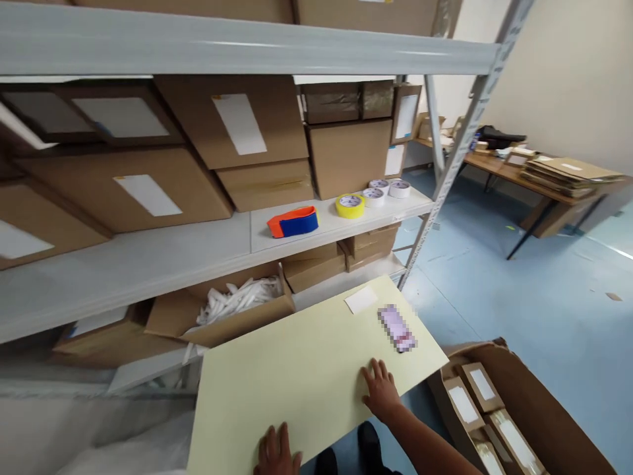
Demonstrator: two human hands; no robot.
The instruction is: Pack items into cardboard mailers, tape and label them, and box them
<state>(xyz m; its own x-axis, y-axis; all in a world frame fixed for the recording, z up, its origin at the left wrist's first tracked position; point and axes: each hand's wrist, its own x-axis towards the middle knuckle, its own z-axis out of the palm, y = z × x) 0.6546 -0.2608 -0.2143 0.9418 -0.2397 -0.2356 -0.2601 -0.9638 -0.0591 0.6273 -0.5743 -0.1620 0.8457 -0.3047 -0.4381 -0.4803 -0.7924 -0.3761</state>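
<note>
A pale yellow board lies level before the person, alongside the metal shelving. On its near edge rests the left hand, fingers slightly spread and pointing away, the wrist out of view. Farther right along that edge, the right hand reaches in from the lower right, fingers fanned on the surface. The 2 hands are open, with nothing in their hold. Past the right hand lie 1 white card and 1 pixelated purplish item. Beyond, 1 open box holds heaped white pieces; at right, 1 large carton contains small labelled boxes.
</note>
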